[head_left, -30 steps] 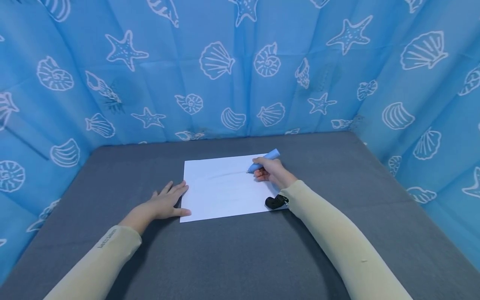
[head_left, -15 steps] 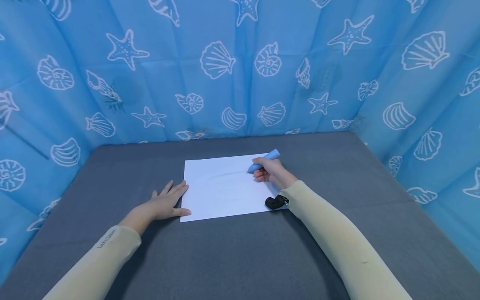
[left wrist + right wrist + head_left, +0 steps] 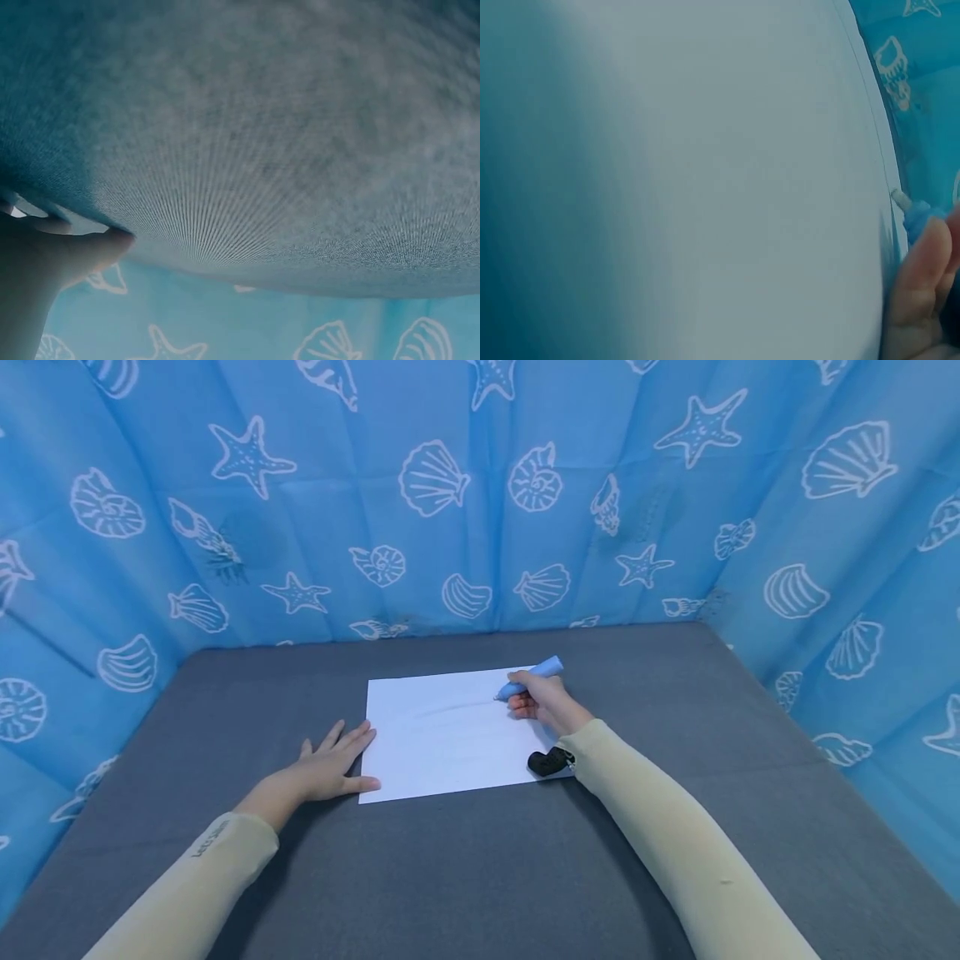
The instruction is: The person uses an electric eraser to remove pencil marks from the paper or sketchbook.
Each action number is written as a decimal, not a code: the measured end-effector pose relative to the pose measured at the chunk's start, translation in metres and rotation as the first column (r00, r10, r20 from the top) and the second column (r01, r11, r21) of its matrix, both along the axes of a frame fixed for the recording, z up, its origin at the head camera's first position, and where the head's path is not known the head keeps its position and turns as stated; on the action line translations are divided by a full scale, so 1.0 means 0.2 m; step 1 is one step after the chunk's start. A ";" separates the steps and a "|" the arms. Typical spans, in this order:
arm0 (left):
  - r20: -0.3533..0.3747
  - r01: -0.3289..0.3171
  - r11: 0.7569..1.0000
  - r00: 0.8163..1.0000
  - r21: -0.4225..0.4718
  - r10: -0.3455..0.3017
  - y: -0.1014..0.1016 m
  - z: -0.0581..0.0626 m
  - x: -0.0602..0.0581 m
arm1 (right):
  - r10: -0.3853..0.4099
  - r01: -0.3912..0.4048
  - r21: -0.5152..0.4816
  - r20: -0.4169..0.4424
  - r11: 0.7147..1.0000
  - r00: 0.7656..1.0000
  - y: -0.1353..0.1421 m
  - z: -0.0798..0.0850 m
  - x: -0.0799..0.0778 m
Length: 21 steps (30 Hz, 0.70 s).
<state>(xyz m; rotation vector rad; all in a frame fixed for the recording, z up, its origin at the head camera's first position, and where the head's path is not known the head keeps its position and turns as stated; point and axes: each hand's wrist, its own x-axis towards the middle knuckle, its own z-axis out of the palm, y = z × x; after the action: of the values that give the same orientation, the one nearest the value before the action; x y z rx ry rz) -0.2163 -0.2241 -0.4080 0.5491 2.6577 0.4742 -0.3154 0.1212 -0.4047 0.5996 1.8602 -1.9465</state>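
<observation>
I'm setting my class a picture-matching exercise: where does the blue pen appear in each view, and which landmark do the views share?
Head: the blue pen is slightly right of and below centre, in the right hand.
Left wrist: not in it.
Right wrist: near the right edge, just below mid-height, partly hidden by the hand.
Shared landmark: the blue shell-print curtain, across the top in head, along the bottom in left wrist, upper right in right wrist.
</observation>
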 end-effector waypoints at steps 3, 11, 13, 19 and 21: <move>-0.003 0.001 1.000 1.000 -0.006 -0.001 0.00 0.00 0.00 | 0.006 -0.006 -0.006 -0.008 1.000 1.000 0.00 0.00 0.00; 0.005 -0.001 1.000 1.000 -0.023 0.001 0.00 0.00 -0.01 | -0.027 0.027 0.000 -0.013 1.000 1.000 -0.01 0.01 0.01; 0.005 -0.001 1.000 1.000 -0.021 0.001 0.00 0.00 -0.01 | -0.026 0.026 0.005 -0.014 1.000 1.000 0.00 0.01 0.01; 0.012 -0.004 0.999 1.000 -0.031 0.004 0.00 -0.01 -0.01 | -0.016 0.016 0.001 -0.012 1.000 1.000 0.00 0.01 0.01; 0.011 -0.003 0.999 1.000 -0.032 0.004 0.00 -0.01 -0.01 | -0.008 0.008 0.007 -0.009 1.000 1.000 0.00 0.01 0.01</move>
<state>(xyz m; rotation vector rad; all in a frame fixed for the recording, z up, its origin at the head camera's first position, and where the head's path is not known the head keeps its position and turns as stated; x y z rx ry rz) -0.2180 -0.2246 -0.4106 0.5311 2.6517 0.4339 -0.3132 0.1217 -0.4026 0.6026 1.8733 -1.9513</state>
